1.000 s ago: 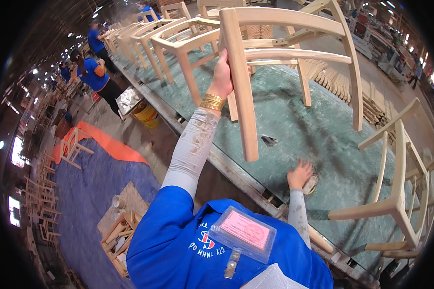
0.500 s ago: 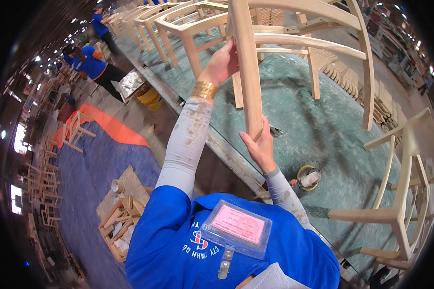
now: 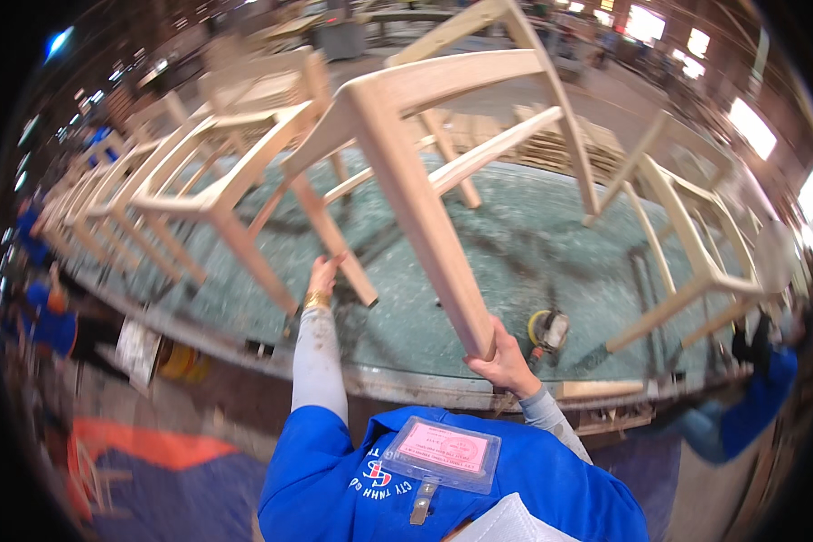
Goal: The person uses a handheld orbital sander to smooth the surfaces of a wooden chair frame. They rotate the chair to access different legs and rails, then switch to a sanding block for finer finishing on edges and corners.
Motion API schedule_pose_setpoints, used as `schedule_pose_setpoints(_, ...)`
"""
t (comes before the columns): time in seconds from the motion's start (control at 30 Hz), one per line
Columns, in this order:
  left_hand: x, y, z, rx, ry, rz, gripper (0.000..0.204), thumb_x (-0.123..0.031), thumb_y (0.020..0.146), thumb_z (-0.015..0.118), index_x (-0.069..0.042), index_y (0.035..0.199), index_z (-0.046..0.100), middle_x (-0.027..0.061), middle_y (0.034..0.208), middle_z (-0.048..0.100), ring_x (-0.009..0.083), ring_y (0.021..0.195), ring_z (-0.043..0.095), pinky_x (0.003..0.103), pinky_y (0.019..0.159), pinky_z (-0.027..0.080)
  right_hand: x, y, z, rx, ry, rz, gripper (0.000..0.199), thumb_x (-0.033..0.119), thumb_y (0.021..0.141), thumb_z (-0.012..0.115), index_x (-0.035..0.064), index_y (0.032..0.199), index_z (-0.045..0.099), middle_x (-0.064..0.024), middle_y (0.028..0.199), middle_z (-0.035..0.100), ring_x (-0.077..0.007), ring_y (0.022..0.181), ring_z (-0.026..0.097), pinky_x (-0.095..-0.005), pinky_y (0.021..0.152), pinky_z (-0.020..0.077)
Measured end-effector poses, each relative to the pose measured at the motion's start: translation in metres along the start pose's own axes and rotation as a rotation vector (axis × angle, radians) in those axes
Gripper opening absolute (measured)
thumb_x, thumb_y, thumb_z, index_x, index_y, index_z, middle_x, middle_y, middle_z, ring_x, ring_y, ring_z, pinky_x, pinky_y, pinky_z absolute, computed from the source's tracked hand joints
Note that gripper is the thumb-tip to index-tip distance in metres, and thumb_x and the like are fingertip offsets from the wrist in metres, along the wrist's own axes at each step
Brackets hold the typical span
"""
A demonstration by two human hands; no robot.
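Note:
A bare, pale wooden chair frame is tilted over the green worktable, one leg slanting toward me. The lower end of that leg is wrapped by my right hand, its thumb across the near side. My left hand reaches further left and holds another leg of the same frame, fingers closed at its edge, partly hidden. Just right of my right hand, a hand-held sander with a yellow disc lies on the tabletop.
Several similar chair frames line the table's left side. Another chair frame stands at the right, with a person in blue beside it. Stacked wooden slats lie beyond. An orange and blue sheet covers the floor at lower left.
My view has turned. My left hand has left the near leg's upper part and moved to another leg. My right hand stays at the near leg's lower end; the frame is tilted differently.

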State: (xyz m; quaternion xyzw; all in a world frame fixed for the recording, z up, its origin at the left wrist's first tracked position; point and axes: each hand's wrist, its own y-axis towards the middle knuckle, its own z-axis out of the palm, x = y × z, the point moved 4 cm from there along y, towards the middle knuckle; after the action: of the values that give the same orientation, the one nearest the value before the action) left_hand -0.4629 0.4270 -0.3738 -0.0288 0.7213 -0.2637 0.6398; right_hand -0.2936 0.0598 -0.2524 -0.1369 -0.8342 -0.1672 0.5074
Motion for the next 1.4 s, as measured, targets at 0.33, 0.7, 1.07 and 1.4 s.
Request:
schedule_pose_setpoints(0.33,-0.002,0.044,0.018,0.089,-0.285,0.2,0.044,-0.022,0.072,0.078,0.0,0.103,0.056,0.0064,0.091,0.062,0.0175,0.081,0.06,0.033,0.069,0.048,0.016,-0.021,0.021,-0.723,-0.439,-0.012,0.043,0.012,0.065,0.069,0.0062,0.105,0.054,-0.0155,0.091,0.06,-0.0364,0.081,0.06,-0.0411,0.07,0.0485)
schedule_pose_setpoints(0.7,-0.087,-0.06,0.031,0.036,-0.229,0.669,0.03,-0.018,0.077,0.074,-0.005,0.099,0.056,-0.0023,0.08,0.054,0.0086,0.069,0.05,0.025,0.061,0.042,-0.061,-0.007,-0.114,-0.9,-0.106,0.021,0.028,0.009,0.067,0.066,-0.0003,0.091,0.058,-0.0103,0.073,0.062,-0.0192,0.069,0.062,-0.0317,0.063,0.0477)
schedule_pose_setpoints(1.07,-0.183,-0.106,0.091,0.195,-0.057,0.637,0.034,-0.028,0.083,0.067,-0.007,0.099,0.046,0.0046,0.062,0.053,0.0146,0.046,0.053,0.027,0.042,0.047,-0.109,0.058,-0.201,-0.547,0.68,0.019,0.032,0.027,0.085,0.061,-0.0028,0.098,0.059,-0.0091,0.084,0.065,-0.0159,0.07,0.061,-0.0286,0.062,0.048)
schedule_pose_setpoints(1.4,-0.209,-0.095,0.103,0.125,-0.02,0.583,0.038,-0.037,0.084,0.066,-0.008,0.097,0.045,0.0026,0.058,0.049,0.0125,0.043,0.051,0.026,0.038,0.044,-0.209,-0.009,-0.112,-0.727,-0.589,0.796,0.061,0.025,0.078,0.066,0.0129,0.132,0.039,-0.0216,0.137,0.033,-0.04,0.121,0.038,-0.0509,0.094,0.0376)
